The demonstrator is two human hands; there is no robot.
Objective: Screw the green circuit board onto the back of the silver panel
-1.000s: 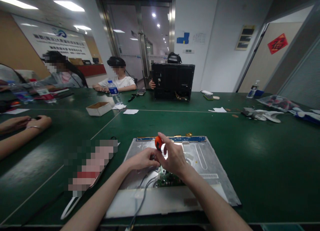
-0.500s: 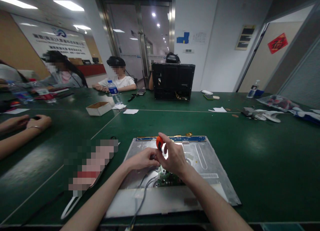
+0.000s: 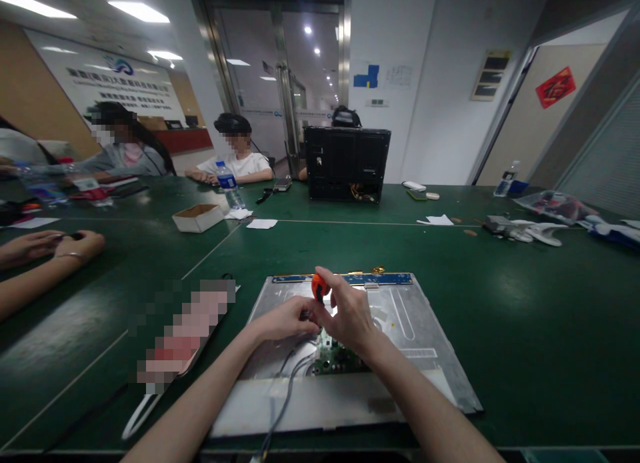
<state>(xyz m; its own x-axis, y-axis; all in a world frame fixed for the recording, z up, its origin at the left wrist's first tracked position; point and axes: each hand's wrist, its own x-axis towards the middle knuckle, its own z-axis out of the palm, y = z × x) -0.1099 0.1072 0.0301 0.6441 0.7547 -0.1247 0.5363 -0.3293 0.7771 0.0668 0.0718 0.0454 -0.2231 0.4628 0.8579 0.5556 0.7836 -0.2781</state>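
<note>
Over a flat metal panel [image 3: 425,329], which looks like the back of a display, both hands are close together. My right hand [image 3: 347,309] is closed around a screwdriver with an orange and black handle [image 3: 319,287], held upright with its tip hidden. My left hand [image 3: 287,319] has its fingers pinched beside the screwdriver's lower part; what they grip, if anything, is hidden. Below the hands lies a green circuit board [image 3: 333,359], partly covered by them. Dark cables [image 3: 290,383] run from it toward the near edge. A blue strip board [image 3: 395,278] lines the panel's far edge.
A pixelated pink item with a white strap [image 3: 140,413] lies to the left. A co-worker's hands [image 3: 75,246] hold something dark at far left. Further back stand an open box [image 3: 197,218], a bottle [image 3: 229,183] and a black casing [image 3: 347,163]. White gloves [image 3: 540,231] lie at right.
My right hand and the screwdriver have shifted very slightly. The left hand and the panel stay in place.
</note>
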